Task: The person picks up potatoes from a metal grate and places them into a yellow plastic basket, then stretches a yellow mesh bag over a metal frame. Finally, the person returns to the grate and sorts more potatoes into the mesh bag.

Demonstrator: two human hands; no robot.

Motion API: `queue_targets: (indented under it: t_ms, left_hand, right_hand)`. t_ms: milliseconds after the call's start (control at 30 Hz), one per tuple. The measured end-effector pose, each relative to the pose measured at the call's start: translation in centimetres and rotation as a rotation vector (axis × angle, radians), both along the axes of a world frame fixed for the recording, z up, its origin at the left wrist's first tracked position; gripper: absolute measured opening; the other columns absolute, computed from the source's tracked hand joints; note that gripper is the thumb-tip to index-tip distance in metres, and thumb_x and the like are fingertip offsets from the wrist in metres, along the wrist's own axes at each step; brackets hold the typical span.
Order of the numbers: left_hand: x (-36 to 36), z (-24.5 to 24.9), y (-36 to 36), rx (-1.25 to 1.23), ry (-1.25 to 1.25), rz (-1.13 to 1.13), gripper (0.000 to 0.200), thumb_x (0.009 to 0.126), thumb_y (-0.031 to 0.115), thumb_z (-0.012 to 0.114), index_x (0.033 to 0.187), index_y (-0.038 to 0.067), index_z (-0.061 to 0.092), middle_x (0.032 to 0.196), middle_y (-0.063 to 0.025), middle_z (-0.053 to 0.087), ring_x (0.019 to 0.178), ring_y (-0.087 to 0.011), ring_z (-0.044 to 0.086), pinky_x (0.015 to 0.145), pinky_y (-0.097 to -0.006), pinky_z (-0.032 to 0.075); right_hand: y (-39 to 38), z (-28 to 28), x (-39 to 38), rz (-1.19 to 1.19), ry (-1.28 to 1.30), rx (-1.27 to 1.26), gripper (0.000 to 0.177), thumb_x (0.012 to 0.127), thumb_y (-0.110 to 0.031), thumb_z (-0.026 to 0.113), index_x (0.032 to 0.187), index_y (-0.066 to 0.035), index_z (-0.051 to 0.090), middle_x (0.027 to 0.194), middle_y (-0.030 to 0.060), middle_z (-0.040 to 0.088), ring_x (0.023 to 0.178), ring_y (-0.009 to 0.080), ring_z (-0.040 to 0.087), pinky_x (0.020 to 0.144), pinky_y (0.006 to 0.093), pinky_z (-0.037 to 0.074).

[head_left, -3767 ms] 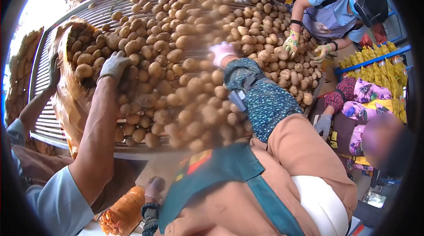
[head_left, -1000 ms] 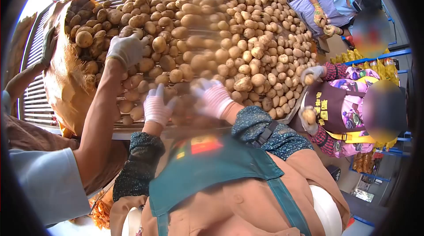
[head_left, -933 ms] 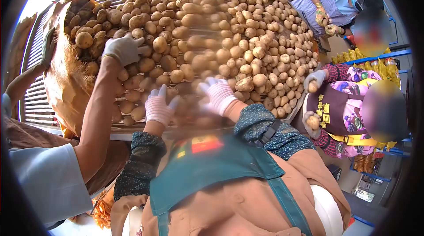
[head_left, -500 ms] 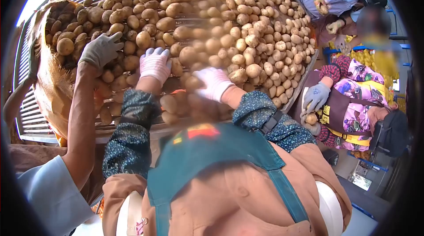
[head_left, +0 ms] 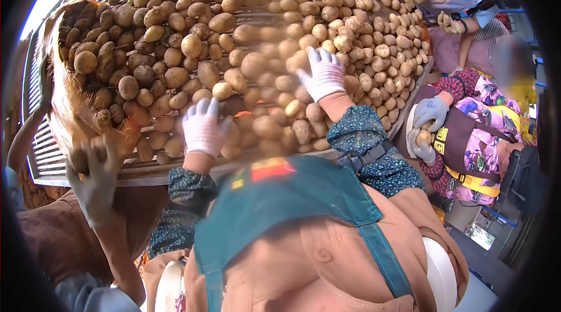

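Potatoes (head_left: 208, 74) cover the slatted metal table (head_left: 257, 18) in front of me. My left hand (head_left: 201, 129), in a striped white glove, is over the near edge of the pile with its fingers spread. Nothing shows in its grasp, and potatoes lie just beyond its fingertips. Further right and farther out, my right hand (head_left: 324, 74) rests on or just above the potatoes, gloved the same way. Its fingers are apart, and I see nothing held. A blurred smear in the middle of the view hides part of the pile between my hands.
At left, a co-worker's gloved hand (head_left: 93, 177) holds a dark potato by an open woven sack (head_left: 69, 93). Two other co-workers stand along the right side, their gloved hands (head_left: 429, 114) near the table's metal edge (head_left: 403, 122).
My right hand has moved away from me and to the right, over the pile. My left hand has drawn back slightly. The co-worker's hand at left has pulled back from the pile.
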State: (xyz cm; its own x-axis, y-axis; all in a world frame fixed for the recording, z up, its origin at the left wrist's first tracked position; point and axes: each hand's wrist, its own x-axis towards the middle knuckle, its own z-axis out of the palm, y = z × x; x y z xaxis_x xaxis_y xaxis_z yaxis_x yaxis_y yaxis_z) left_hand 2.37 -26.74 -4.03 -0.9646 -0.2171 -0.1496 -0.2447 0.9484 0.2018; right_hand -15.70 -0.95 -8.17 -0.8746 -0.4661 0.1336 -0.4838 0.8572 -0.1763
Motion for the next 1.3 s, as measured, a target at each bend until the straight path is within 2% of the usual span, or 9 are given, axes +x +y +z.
queue_targets:
  t_ms: [167, 300, 433, 600, 700, 933, 1067, 1200, 1300]
  left_hand:
    - [1.3, 1.2, -0.7, 0.195, -0.169, 0.249, 0.056, 0.078, 0.032, 0.077, 0.125, 0.007, 0.061, 0.117, -0.0158, 0.060, 0.111, -0.0383, 0.055, 0.096, -0.0452, 0.048]
    - [2.7, 0.5, -1.2, 0.043, -0.056, 0.065, 0.051, 0.077, 0.030, 0.077, 0.119, 0.006, 0.062, 0.117, -0.0164, 0.061, 0.104, -0.0375, 0.059, 0.094, -0.0450, 0.050]
    - [1.6, -0.8, -0.5, 0.132, 0.058, 0.077, 0.052, 0.079, 0.035, 0.077, 0.116, 0.001, 0.062, 0.115, -0.0199, 0.064, 0.105, -0.0365, 0.062, 0.094, -0.0437, 0.050]
    - [-4.2, 0.5, 1.3, -0.020, -0.458, 0.062, 0.063, 0.081, 0.063, 0.067, 0.102, 0.003, 0.069, 0.105, -0.0156, 0.070, 0.101, -0.0313, 0.066, 0.089, -0.0414, 0.052]
    - [-5.0, 0.7, 2.5, -0.043, -0.527, 0.028, 0.056, 0.080, 0.055, 0.073, 0.105, 0.005, 0.071, 0.107, -0.0130, 0.071, 0.104, -0.0289, 0.067, 0.089, -0.0392, 0.053]
    - [-1.6, -0.5, 1.5, 0.087, 0.131, -0.003, 0.047, 0.074, 0.040, 0.082, 0.101, 0.004, 0.068, 0.095, -0.0116, 0.071, 0.092, -0.0276, 0.067, 0.081, -0.0392, 0.052]
    - [-1.1, 2.0, 1.2, 0.528, 0.227, 0.130, 0.047, 0.071, 0.016, 0.086, 0.110, 0.000, 0.065, 0.095, -0.0089, 0.070, 0.075, -0.0203, 0.066, 0.070, -0.0338, 0.054]
    - [2.2, 2.9, 1.2, 1.408, 0.353, 0.559, 0.043, 0.084, 0.003, 0.077, 0.123, -0.003, 0.057, 0.113, -0.0060, 0.065, 0.098, -0.0131, 0.063, 0.085, -0.0280, 0.054]
    - [6.9, 4.6, 0.1, 1.445, 0.350, 0.684, 0.046, 0.084, 0.005, 0.075, 0.126, -0.004, 0.056, 0.118, -0.0084, 0.065, 0.106, -0.0145, 0.062, 0.089, -0.0303, 0.053]
  right_hand:
    - [-4.4, 2.1, 3.3, 0.539, -0.222, -0.176, 0.021, 0.080, -0.021, 0.064, 0.098, -0.010, 0.063, 0.092, 0.0090, 0.065, 0.088, 0.0301, 0.062, 0.079, 0.0451, 0.050]
    - [-7.4, 0.4, 7.5, 1.028, -0.290, -0.257, 0.040, 0.081, -0.027, 0.066, 0.117, -0.010, 0.063, 0.122, 0.0084, 0.062, 0.117, 0.0279, 0.056, 0.096, 0.0435, 0.046]
    - [-6.5, -1.1, 9.2, 0.944, -0.293, -0.075, 0.052, 0.086, -0.032, 0.063, 0.133, -0.010, 0.056, 0.142, 0.0087, 0.052, 0.134, 0.0282, 0.045, 0.108, 0.0469, 0.035]
    - [-4.2, -0.3, 7.3, 0.874, -0.264, 0.143, 0.057, 0.089, -0.044, 0.059, 0.136, -0.011, 0.056, 0.151, 0.0072, 0.045, 0.141, 0.0285, 0.036, 0.114, 0.0476, 0.028]
    - [-3.5, 0.7, 6.6, 0.748, -0.271, 0.196, 0.059, 0.087, -0.048, 0.060, 0.133, -0.011, 0.057, 0.149, 0.0077, 0.045, 0.140, 0.0299, 0.038, 0.113, 0.0489, 0.029]
    - [-2.3, 0.3, 6.6, 0.568, -0.299, 0.103, 0.059, 0.079, -0.050, 0.064, 0.121, -0.008, 0.062, 0.142, 0.0123, 0.049, 0.135, 0.0333, 0.042, 0.112, 0.0466, 0.033]
    - [-2.1, 0.0, 6.3, 0.591, -0.367, 0.153, 0.069, 0.080, -0.053, 0.066, 0.132, -0.009, 0.057, 0.148, 0.0123, 0.046, 0.140, 0.0318, 0.037, 0.116, 0.0453, 0.026]
    - [-2.6, -0.1, 6.8, 0.550, -0.385, 0.136, 0.070, 0.078, -0.053, 0.067, 0.133, -0.011, 0.057, 0.149, 0.0114, 0.044, 0.140, 0.0343, 0.035, 0.116, 0.0459, 0.028]
    - [-2.7, -0.2, 7.2, 0.542, -0.358, 0.108, 0.069, 0.077, -0.053, 0.067, 0.131, -0.011, 0.058, 0.148, 0.0106, 0.044, 0.138, 0.0344, 0.036, 0.115, 0.0467, 0.029]
